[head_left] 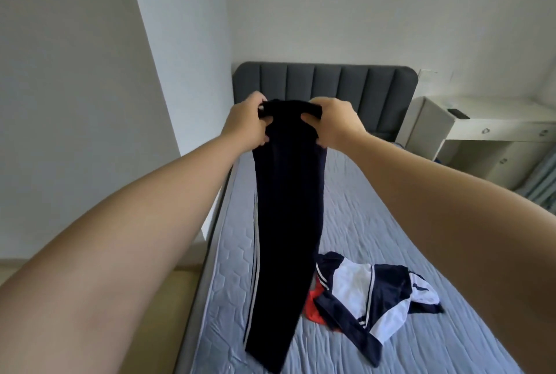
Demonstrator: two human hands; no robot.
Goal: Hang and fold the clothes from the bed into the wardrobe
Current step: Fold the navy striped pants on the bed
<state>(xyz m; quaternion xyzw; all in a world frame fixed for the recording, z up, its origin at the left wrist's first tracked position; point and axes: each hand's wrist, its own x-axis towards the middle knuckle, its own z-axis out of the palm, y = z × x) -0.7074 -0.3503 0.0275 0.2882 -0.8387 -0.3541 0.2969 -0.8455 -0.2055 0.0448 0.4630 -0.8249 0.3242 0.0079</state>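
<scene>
Trousers [285, 208], dark navy, side-striped, held up over the bed [406, 217]; step, as we judge it: straightening before the fold
We hold the waistband with left grip [246, 125] and right grip [334, 124], each curled and pinching a corner, legs hanging together, hems low by the bed's edge; navy-and-white jacket [364, 292] and red garment [313, 304] lie crumpled just beside; next, we judge, calls for halving the legs evenly; wardrobe not in view
</scene>
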